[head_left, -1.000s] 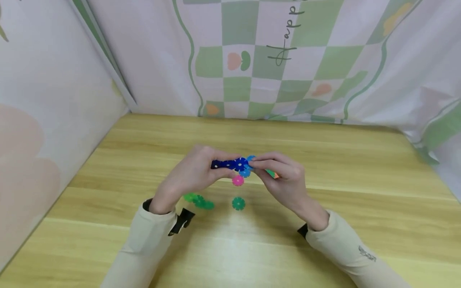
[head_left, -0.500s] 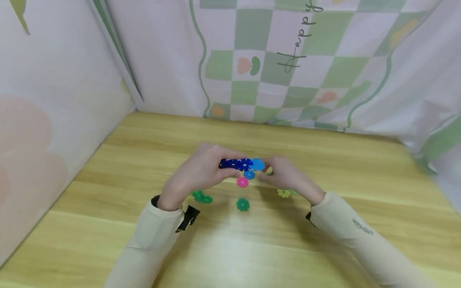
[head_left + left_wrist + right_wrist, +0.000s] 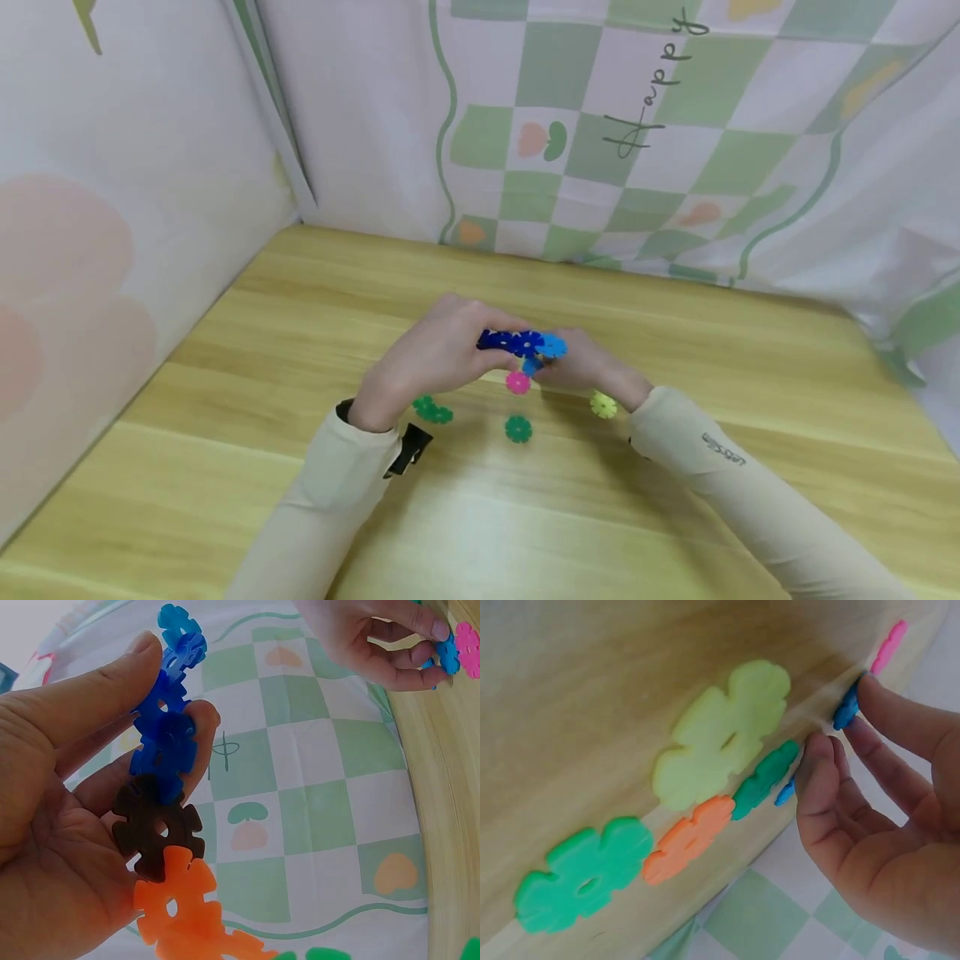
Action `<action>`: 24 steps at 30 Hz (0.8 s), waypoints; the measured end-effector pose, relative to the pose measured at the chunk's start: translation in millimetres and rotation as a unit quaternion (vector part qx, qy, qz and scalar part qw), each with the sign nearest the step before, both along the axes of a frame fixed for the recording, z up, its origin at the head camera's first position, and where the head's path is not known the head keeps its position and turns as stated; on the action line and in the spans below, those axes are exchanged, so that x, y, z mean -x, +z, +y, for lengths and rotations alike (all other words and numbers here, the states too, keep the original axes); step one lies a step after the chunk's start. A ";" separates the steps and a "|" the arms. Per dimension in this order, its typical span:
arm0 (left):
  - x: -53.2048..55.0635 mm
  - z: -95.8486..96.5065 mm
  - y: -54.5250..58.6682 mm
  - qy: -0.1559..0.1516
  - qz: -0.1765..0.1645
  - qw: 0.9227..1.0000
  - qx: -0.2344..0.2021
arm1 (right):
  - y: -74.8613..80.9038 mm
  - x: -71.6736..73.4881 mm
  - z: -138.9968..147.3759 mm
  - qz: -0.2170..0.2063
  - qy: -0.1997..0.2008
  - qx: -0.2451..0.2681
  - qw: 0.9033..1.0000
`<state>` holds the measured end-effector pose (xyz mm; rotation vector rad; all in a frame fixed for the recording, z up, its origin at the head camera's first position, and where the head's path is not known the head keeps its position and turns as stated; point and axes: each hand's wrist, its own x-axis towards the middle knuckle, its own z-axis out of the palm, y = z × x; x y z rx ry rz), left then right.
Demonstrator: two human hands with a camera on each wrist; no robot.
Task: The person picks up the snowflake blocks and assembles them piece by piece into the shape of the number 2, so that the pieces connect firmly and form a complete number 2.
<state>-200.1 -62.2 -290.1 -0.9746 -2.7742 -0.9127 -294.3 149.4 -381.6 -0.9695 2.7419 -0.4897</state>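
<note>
My left hand (image 3: pixel 442 350) holds up a chain of interlocking flower-shaped plastic discs, pinched between thumb and fingers at its dark blue discs (image 3: pixel 528 343). Its far end is a light blue disc (image 3: pixel 553 346). Nearer the palm in the left wrist view come a black disc (image 3: pixel 139 825) and an orange disc (image 3: pixel 187 922). My right hand (image 3: pixel 588 362) is down at the table beyond the chain, partly hidden by it in the head view. Its thumb and a finger pinch a loose blue disc (image 3: pixel 846 709), close beside a pink disc (image 3: pixel 517 382).
Loose discs lie on the wooden table (image 3: pixel 465 533): a dark green one (image 3: pixel 518 429), a yellow one (image 3: pixel 603 405), and a green (image 3: pixel 570 870) and an orange one (image 3: pixel 697 832) near the right hand. Green discs (image 3: pixel 438 414) show below the left wrist. A checkered curtain (image 3: pixel 555 67) hangs behind.
My right hand has let go of the chain's light blue end and moved down to the loose blue disc. The left hand keeps its hold; the head view has shifted somewhat.
</note>
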 end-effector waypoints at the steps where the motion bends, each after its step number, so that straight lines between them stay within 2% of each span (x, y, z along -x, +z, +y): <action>1: -0.2 1.2 0.6 -0.002 0.000 1.000 -0.001 | 0.6 -0.6 0.9 -0.001 -0.006 0.003 1.000; 6: -1.6 4.5 1.0 -0.008 -0.009 1.000 -0.008 | 0.4 -3.8 6.7 -0.003 -0.012 0.035 0.999; 10: -0.8 4.5 -2.4 -0.005 -0.033 0.999 -0.020 | 2.1 -6.9 16.9 -0.018 0.006 0.086 0.996; 12: 0.8 3.8 -5.0 -0.006 -0.046 0.999 -0.026 | 5.0 -9.7 24.0 -0.026 0.015 0.130 0.991; 15: 2.1 2.6 -6.7 -0.003 -0.061 0.998 -0.029 | 14.0 -19.5 35.3 -0.019 0.024 0.217 0.976; 19: 2.7 1.9 -5.3 0.004 -0.063 0.998 -0.024 | 24.7 -40.7 49.1 -0.007 0.014 0.339 0.941; 21: 2.9 1.6 -4.6 0.005 -0.058 0.998 -0.021 | 27.0 -50.1 53.2 -0.004 0.003 0.380 0.925; 24: 3.0 0.9 -4.9 -0.002 -0.041 0.999 -0.017 | 27.0 -59.8 53.8 0.017 -0.003 0.411 0.912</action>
